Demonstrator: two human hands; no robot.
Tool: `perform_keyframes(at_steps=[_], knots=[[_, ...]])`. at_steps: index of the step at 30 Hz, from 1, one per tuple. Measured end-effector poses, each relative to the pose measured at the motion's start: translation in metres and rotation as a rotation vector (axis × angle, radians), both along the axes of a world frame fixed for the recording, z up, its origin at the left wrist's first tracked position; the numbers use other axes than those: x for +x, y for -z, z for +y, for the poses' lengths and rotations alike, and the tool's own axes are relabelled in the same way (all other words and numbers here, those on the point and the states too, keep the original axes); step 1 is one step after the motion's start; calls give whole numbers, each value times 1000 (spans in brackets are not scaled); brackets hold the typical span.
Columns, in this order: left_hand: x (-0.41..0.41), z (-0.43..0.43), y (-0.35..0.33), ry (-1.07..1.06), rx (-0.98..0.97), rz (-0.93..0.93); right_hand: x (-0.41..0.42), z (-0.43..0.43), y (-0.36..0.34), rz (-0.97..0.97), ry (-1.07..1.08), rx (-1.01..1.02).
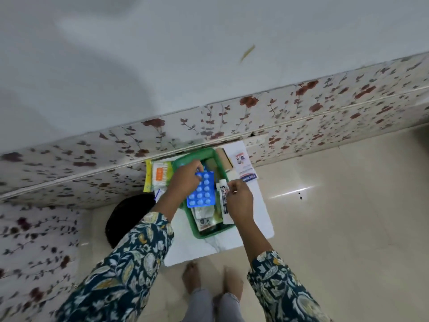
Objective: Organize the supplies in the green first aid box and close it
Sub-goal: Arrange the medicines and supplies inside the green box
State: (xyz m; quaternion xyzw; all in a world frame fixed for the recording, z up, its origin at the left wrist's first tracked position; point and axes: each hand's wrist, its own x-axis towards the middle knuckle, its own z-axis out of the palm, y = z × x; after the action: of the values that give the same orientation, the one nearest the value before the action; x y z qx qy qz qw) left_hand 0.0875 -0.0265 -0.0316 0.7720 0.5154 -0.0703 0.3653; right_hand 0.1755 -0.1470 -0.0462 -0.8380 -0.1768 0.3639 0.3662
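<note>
The open green first aid box [197,232] sits on a small white table [218,249]. My left hand [185,176] holds a blue blister strip of white tablets [202,191] over the box. Over the box's right rim, my right hand [239,199] grips a white ointment tube [224,194]. A silver foil pack and a small printed packet [204,217] lie inside the box. At the far end of the box stands a brown roll [224,159].
A yellow pack of cotton buds [160,174] lies left of the box, and white printed packets [243,168] lie to its right. A flowered mattress edge [232,122] runs behind the table. A dark round object [130,219] sits on the floor at left. My bare feet [192,277] stand below.
</note>
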Motion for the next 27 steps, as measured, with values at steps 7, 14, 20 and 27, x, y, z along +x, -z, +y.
perform_keyframes(at_steps=[7,14,20,27], knots=[[-10,10,22,227,271,236,-15,30,8,-107,-183,-108],[26,22,2,269,425,39,32,23,5,-156,140,-105],[88,35,13,573,415,286,75,36,36,-20,-176,-370],[126,34,55,606,312,679,78,37,65,43,-364,-608]])
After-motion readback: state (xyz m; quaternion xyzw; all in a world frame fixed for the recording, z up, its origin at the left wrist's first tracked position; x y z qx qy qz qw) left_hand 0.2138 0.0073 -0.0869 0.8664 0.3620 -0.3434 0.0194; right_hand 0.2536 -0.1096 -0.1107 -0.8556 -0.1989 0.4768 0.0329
